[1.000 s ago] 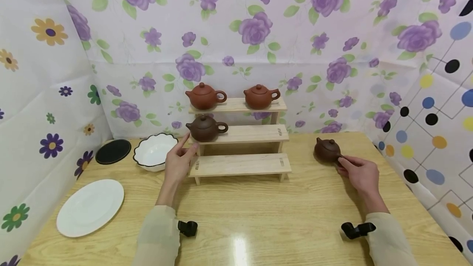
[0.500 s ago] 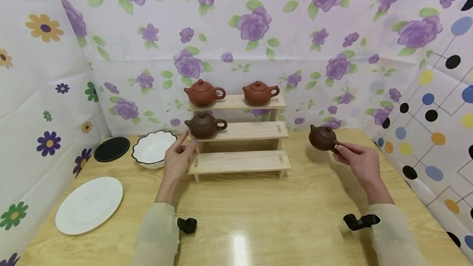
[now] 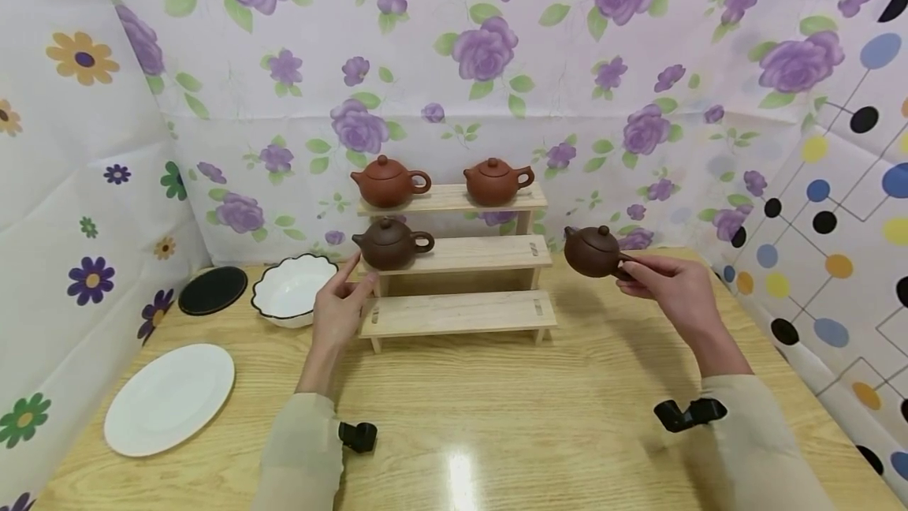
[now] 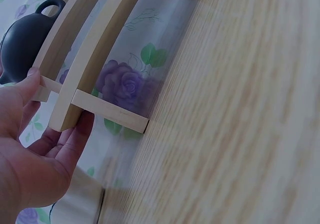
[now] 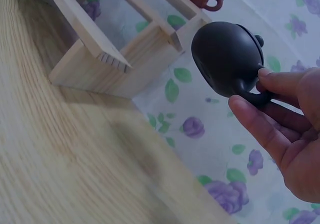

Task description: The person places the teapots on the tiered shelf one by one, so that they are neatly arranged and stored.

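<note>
My right hand (image 3: 670,290) pinches the handle of a dark brown teapot (image 3: 592,251) and holds it above the table, right of the wooden shelf stand (image 3: 457,314). The right wrist view shows the thumb and fingers at the teapot's handle (image 5: 255,94). My left hand (image 3: 339,310) rests against the stand's left end, its fingers touching the shelf ends (image 4: 65,119). Just above it, another dark brown teapot (image 3: 390,244) sits on the left of the middle shelf. Two reddish-brown teapots, one at the left (image 3: 388,181) and one at the right (image 3: 494,181), stand on the top shelf.
On the table's left are a white scalloped bowl (image 3: 291,290) with a dark rim, a black round mat (image 3: 213,290) and a white plate (image 3: 170,400). Patterned cloth (image 3: 440,61) hangs behind and at both sides. The stand's right end lies close to the held teapot.
The right hand has lifted its teapot off the table and carried it leftward, closer to the stand. The left hand has stayed at the stand's left end.
</note>
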Tool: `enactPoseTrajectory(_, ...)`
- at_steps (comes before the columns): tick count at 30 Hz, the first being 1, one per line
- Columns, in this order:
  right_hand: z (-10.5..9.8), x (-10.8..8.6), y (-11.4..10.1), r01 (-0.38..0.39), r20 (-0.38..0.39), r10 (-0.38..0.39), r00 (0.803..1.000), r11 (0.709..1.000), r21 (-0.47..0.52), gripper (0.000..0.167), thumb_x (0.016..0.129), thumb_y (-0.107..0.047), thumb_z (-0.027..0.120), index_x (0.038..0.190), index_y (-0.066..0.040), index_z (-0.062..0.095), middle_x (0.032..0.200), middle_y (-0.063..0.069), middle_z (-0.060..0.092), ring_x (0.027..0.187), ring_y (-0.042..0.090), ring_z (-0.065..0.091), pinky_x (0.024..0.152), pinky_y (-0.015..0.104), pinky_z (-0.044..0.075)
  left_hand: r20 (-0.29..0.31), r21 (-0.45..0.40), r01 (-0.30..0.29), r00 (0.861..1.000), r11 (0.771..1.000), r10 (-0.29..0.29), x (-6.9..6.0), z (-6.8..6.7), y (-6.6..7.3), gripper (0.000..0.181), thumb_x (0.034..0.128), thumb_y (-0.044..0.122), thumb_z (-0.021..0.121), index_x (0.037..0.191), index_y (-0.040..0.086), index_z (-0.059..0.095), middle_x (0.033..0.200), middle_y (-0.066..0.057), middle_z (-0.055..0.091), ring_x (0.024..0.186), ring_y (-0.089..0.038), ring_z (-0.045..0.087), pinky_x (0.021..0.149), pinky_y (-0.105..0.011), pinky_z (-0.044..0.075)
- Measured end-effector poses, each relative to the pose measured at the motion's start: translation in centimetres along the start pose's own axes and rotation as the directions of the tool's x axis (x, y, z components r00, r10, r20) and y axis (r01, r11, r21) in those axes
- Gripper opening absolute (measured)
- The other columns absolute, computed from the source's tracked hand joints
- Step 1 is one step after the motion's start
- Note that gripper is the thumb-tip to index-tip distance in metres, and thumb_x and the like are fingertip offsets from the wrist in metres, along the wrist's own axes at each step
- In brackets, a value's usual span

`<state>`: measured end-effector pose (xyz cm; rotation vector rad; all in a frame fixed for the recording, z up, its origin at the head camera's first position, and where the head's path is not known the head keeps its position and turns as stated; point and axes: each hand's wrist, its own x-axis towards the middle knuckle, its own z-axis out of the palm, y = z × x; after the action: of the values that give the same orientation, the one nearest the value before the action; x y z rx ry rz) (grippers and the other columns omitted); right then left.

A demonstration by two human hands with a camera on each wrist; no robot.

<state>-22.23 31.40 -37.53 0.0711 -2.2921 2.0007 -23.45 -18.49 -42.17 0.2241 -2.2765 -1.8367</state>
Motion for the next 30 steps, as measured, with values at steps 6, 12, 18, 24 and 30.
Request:
enactPoseTrajectory(6, 1.6, 0.6, -1.1, 0.029, 0.042, -0.028, 0.999, 0.999, -0.019, 0.053, 0.101, -0.021, 0.073, 0.138, 0.016, 0.06, 0.101, -0.007, 0.08, 0.089, 0.012, 0.08, 0.082, 0.03, 0.062, -0.002, 0.001, 0.001, 1.0, 1.0, -0.001, 0.0, -0.2, -0.2, 0.055, 0.1023, 0.041, 0.071, 0.155, 0.035, 0.055, 0.089, 0.008, 0.064, 0.073, -0.007, 0.053, 0.061, -0.022, 0.043)
enactPoseTrajectory(12, 2.8, 1.2, -1.9, 0.036, 0.075, -0.032, 0.997, 0.997, -0.065, 0.05, 0.103, -0.021, 0.072, 0.135, 0.015, 0.063, 0.1, -0.008, 0.079, 0.089, 0.011, 0.08, 0.083, 0.031, 0.063, -0.016, -0.005, -0.008, 1.0, 1.0, 0.007, 0.0, -0.2, -0.2, 0.054, 0.1023, 0.038, 0.072, 0.154, 0.033, 0.057, 0.086, 0.009, 0.063, 0.072, -0.006, 0.052, 0.061, -0.021, 0.043)
enactPoseTrajectory(18, 4.0, 2.2, -2.5, 0.033, 0.112, -0.025, 0.993, 0.997, -0.076, 0.046, 0.103, -0.02, 0.071, 0.134, 0.014, 0.065, 0.103, -0.003, 0.078, 0.092, 0.012, 0.079, 0.086, 0.034, 0.063, -0.01, -0.006, -0.014, 1.0, 1.0, 0.014, 0.0, 0.0, -0.1, 0.053, 0.1026, 0.038, 0.071, 0.154, 0.035, 0.057, 0.089, 0.007, 0.063, 0.074, -0.006, 0.053, 0.062, -0.021, 0.043)
enactPoseTrajectory(24, 5.3, 3.4, -2.8, 0.017, 0.176, -0.008, 0.984, 0.999, -0.047, 0.047, 0.104, -0.018, 0.071, 0.136, 0.014, 0.063, 0.103, -0.004, 0.079, 0.091, 0.014, 0.08, 0.086, 0.034, 0.063, -0.014, -0.012, -0.017, 1.0, 1.0, 0.017, 0.0, 0.0, -0.1, 0.054, 0.1022, 0.036, 0.072, 0.154, 0.032, 0.057, 0.086, 0.008, 0.062, 0.071, -0.005, 0.052, 0.06, -0.021, 0.042)
enactPoseTrajectory(30, 6.2, 4.5, -3.1, -0.023, 0.204, 0.029, 0.979, 0.999, -0.033, 0.047, 0.104, -0.017, 0.07, 0.139, 0.012, 0.062, 0.107, -0.006, 0.078, 0.091, 0.014, 0.08, 0.089, 0.036, 0.062, -0.012, -0.011, -0.021, 1.0, 1.0, 0.021, 0.0, 0.0, 0.0, 0.054, 0.102, 0.037, 0.073, 0.154, 0.033, 0.058, 0.086, 0.008, 0.062, 0.071, -0.006, 0.052, 0.061, -0.021, 0.043)
